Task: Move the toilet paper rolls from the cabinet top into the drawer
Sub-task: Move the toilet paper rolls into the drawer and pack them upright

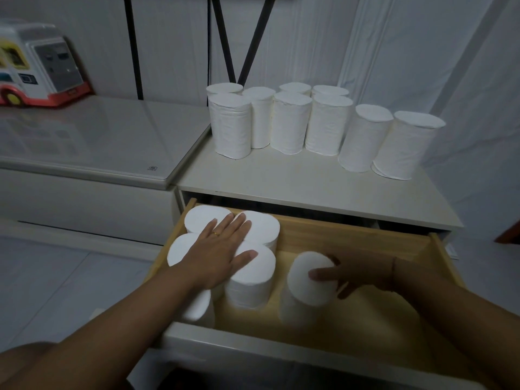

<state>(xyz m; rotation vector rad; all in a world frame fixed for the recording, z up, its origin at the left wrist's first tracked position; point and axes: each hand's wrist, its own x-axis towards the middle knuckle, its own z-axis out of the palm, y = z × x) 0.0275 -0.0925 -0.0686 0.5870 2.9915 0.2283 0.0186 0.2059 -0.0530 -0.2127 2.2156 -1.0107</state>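
Head view: pressing flat with the left hand (222,249), fingers straight, on upright toilet paper rolls (253,274) packed at the left end of the open wooden drawer (351,237). Gripping with the right hand (357,273), fingers curled round its top, a separate roll (306,294) standing in the drawer just beside them. Higher up, unmoved rolls (292,122) upright at the back of the cabinet top (295,178); far left, a toy bus (36,66).

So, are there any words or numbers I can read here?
Nothing here reads clearly.
Stamp on the glass top: too small to read.
Marks on the toy bus: too blurred to read.
Rolls: no print shows.
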